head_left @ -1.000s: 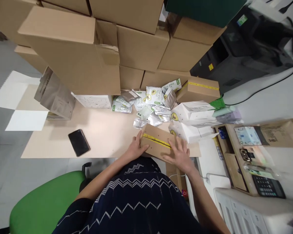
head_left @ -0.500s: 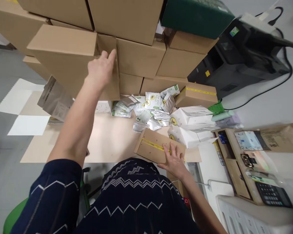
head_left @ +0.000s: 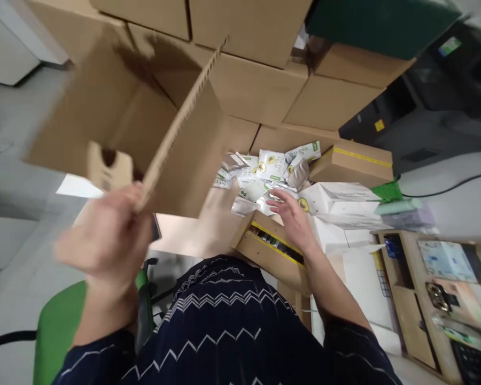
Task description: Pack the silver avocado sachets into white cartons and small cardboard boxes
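My left hand (head_left: 108, 235), blurred by motion, grips the near edge of a large cardboard box (head_left: 190, 166). The box is tilted with its mouth facing me, and its inside looks bare. My right hand (head_left: 291, 214) has its fingers spread and holds nothing. It hovers over the far side of a small brown carton (head_left: 248, 246), whose yellow-taped top is parted along a dark slit. Beyond the fingertips lies a pile of white and silver sachets (head_left: 270, 166), some printed with an avocado.
Stacked cardboard boxes (head_left: 260, 96) form a wall behind the table (head_left: 176, 230). White avocado-printed cartons (head_left: 340, 198) and another yellow-taped box (head_left: 356, 160) stand to the right. A dark printer (head_left: 417, 112) is at the back right, a green chair (head_left: 60, 326) at lower left.
My left hand has pulled the large box off the stack towards me and tipped its mouth my way. My right hand has lifted off the small carton, and its top slit has parted.
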`<action>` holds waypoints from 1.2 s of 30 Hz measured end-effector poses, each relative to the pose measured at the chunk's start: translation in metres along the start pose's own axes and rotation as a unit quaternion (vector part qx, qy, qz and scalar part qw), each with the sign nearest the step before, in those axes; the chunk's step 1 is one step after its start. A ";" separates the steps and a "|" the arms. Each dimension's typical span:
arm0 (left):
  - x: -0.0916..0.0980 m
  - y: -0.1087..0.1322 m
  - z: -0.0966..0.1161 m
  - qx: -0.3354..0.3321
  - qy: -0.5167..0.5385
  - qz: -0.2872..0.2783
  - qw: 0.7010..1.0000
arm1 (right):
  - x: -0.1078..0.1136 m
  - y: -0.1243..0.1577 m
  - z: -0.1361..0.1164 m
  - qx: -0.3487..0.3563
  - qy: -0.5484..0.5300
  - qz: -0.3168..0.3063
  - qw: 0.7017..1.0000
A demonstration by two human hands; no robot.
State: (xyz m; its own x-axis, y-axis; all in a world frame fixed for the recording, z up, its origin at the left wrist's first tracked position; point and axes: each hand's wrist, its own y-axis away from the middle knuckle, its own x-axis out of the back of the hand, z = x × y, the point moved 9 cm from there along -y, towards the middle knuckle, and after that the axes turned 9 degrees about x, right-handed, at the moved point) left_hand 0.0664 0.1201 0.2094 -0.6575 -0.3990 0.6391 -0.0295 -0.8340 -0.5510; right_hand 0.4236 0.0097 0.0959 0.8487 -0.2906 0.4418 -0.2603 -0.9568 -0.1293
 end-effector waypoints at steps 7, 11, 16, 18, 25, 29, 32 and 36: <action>-0.123 0.140 -0.004 -0.026 0.026 -0.253 0.967 | -0.093 -0.061 -0.003 -0.072 -0.080 -0.153 0.982; -0.140 0.157 -0.013 0.003 0.043 -0.321 0.946 | -0.125 -0.062 0.009 -0.078 -0.047 -0.133 0.987; -0.130 0.132 -0.006 -0.075 0.044 -0.371 0.925 | -0.151 -0.055 0.052 -0.170 -0.073 -0.125 0.975; -0.129 0.107 -0.009 -0.089 0.026 -0.342 0.935 | -0.153 -0.054 0.060 -0.180 -0.050 -0.136 0.973; -0.145 0.071 -0.041 -0.032 -0.121 -0.370 0.920 | -0.144 -0.055 0.061 -0.189 -0.060 -0.129 0.972; -0.110 0.093 -0.057 0.004 -0.093 -0.376 0.922 | -0.142 -0.054 0.065 -0.189 -0.074 -0.124 0.971; -0.108 0.121 -0.080 0.047 -0.085 -0.427 0.899 | -0.145 -0.054 0.070 -0.186 -0.076 -0.130 0.971; -0.127 0.147 -0.093 0.031 -0.150 -0.452 0.879 | -0.150 -0.054 0.067 -0.145 0.002 -0.203 0.968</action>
State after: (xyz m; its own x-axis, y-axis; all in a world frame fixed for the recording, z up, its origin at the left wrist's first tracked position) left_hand 0.0761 0.0839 -0.0027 -0.1584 0.3619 0.9187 -0.3909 -0.8774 0.2782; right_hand 0.3413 0.1041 -0.0223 0.9069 0.1104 0.4066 -0.0231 -0.9505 0.3097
